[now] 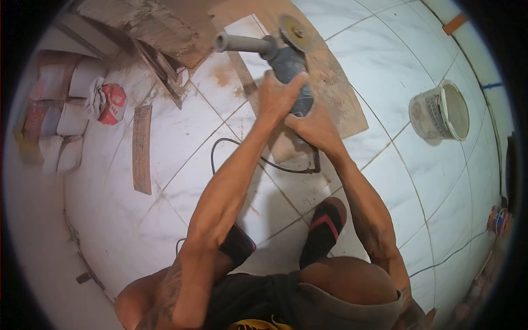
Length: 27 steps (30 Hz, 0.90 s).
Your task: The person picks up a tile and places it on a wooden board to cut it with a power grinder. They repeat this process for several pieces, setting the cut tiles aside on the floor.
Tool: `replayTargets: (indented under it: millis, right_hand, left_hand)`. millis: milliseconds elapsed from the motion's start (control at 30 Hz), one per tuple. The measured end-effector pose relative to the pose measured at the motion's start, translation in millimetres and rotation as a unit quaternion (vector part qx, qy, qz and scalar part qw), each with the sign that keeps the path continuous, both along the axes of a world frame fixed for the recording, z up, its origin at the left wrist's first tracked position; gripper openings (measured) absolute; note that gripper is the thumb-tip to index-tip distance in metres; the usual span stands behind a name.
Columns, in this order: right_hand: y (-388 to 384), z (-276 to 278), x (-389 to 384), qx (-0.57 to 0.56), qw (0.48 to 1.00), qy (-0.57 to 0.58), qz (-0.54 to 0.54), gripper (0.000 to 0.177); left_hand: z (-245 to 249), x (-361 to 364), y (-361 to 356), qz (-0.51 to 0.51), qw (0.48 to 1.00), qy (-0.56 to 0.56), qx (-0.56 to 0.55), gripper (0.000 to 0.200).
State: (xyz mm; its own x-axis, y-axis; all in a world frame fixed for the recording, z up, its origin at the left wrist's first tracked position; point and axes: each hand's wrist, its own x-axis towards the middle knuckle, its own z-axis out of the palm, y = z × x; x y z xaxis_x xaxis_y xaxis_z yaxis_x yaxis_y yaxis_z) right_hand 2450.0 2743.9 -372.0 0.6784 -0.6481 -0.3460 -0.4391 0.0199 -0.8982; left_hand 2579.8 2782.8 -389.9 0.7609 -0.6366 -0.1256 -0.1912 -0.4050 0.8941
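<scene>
An angle grinder (290,61) is held in both my hands above a brown board (344,107). My left hand (279,94) wraps round the grinder's body behind its head. Farther back, my right hand (316,127) grips the rear of the body. The cutting disc (295,33) faces up and to the right, and the grey side handle (242,43) sticks out to the left with no hand on it. A white tile piece (247,26) lies on the board, partly hidden by the grinder. The power cord (269,161) loops beneath my forearms.
A dusty bucket (432,115) rests at the right on the tiled floor (396,181). Stacked bags (58,104) and a red-and-white bag (113,104) are at the left, near a wooden strip (142,148). Rough timber (148,33) leans at upper left. My sandalled foot (324,231) is close by.
</scene>
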Motion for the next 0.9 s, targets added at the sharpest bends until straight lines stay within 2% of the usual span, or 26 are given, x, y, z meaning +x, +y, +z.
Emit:
replayTargets:
  millis: [100, 200, 233, 300, 333, 400, 467, 567, 700, 833, 900]
  right_hand:
    - [-6, -37, -6, -0.075, 0.995, 0.065, -0.029, 0.038]
    - [-14, -30, -18, -0.061, 0.997, 0.037, -0.039, 0.042]
    - [-19, -34, -21, -0.087, 0.993, 0.054, -0.057, 0.051]
    - [-31, -45, -30, -0.140, 0.982, 0.087, -0.096, 0.068]
    - [-38, -47, -33, -0.145, 0.979, 0.102, -0.104, 0.071]
    - [-42, -50, -38, -0.174, 0.973, 0.094, -0.122, 0.069]
    - [-46, -57, -43, -0.187, 0.970, 0.076, -0.134, 0.068]
    - [-47, -64, -46, -0.164, 0.974, 0.069, -0.138, 0.067]
    - [-47, -67, -47, -0.126, 0.974, 0.114, -0.148, 0.065]
    - [-51, -75, -48, -0.050, 0.980, 0.112, -0.159, 0.067]
    - [-52, -76, -49, -0.075, 0.979, 0.102, -0.162, 0.069]
  left_hand:
    - [-8, -5, -9, -0.025, 0.999, 0.038, -0.019, 0.071]
    - [-28, -7, -15, -0.072, 0.988, 0.122, -0.056, 0.073]
    - [-32, -6, -16, -0.090, 0.981, 0.156, -0.069, 0.074]
    - [-33, 10, -3, -0.058, 0.995, 0.081, 0.028, 0.078]
    - [-47, 28, 3, -0.033, 0.996, 0.040, 0.066, 0.081]
    - [-69, 42, 13, 0.016, 0.986, -0.044, 0.158, 0.090]
    - [-72, 40, 21, 0.063, 0.955, -0.130, 0.260, 0.102]
    - [-71, 17, 29, -0.073, 0.930, -0.210, 0.292, 0.110]
    - [-77, 10, 38, -0.151, 0.881, -0.355, 0.274, 0.107]
    - [-72, 32, 44, -0.191, 0.877, -0.365, 0.246, 0.091]
    - [-67, 38, 48, -0.211, 0.877, -0.358, 0.239, 0.082]
